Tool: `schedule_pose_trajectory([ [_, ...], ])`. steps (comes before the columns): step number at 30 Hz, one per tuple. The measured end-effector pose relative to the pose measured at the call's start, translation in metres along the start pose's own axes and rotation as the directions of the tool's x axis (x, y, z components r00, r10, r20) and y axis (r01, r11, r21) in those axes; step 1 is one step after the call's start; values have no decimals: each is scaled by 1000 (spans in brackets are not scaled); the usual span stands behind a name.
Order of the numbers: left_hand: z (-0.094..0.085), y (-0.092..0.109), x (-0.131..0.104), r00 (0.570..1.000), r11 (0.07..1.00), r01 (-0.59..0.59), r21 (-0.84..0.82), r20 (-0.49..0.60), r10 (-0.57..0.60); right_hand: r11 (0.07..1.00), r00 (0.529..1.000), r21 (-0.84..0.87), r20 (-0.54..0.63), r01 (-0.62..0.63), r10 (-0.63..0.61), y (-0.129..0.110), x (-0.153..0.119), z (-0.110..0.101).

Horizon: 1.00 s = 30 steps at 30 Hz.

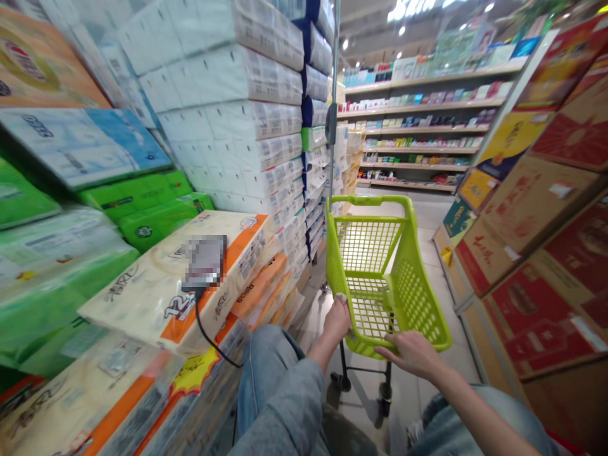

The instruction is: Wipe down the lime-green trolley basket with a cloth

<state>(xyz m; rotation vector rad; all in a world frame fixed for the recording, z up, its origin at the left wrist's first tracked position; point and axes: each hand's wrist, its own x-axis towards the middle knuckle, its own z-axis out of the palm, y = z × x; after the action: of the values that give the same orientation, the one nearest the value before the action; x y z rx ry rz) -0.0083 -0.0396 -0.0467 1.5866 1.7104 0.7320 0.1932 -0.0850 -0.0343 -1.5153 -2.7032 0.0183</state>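
Note:
A lime-green plastic shopping cart (408, 278) with a latticed basket stands in front of my knees. My left hand (337, 316) is closed on the basket's left near edge; a small whitish bit shows at its fingers, too small to name. On the near rim, my right hand (414, 353) grips with its fingers over the edge. Nothing lies in the part of the basket that I can see. To the left, a blurred-out device like a phone (205, 263) rests on a cream and orange tissue pack (142, 278), with a black cable (209, 339) running from it towards my leg.
Tall stacks of white tissue packs (213, 95) and green packs (142, 209) line the left. A metal pole (334, 82) rises beside the cart. Cartons (532, 202) are piled along the right. Shelves of small boxes (418, 130) stand at the aisle's far end.

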Motion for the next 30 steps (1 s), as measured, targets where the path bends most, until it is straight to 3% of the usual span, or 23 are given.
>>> schedule_pose_trajectory([
  [5,10,-10,-26,999,999,-40,-6,21,40,993,992,44,62,-113,110,-3,9,-7],
  [8,11,-11,-29,1000,999,-17,39,7,17,993,995,61,36,-98,96,-16,18,-9],
  [14,10,-5,-17,999,998,46,41,10,-46,999,998,33,-65,25,-23,-44,38,-2],
  [22,-5,5,11,999,998,36,57,14,-37,985,983,49,-95,163,-158,-37,38,6],
  [26,6,7,9,1000,1000,14,11,7,-14,983,979,42,-103,181,-176,-31,28,5],
  [30,27,1,-13,999,999,-29,-23,23,29,989,983,18,-110,149,-147,-22,21,4],
])
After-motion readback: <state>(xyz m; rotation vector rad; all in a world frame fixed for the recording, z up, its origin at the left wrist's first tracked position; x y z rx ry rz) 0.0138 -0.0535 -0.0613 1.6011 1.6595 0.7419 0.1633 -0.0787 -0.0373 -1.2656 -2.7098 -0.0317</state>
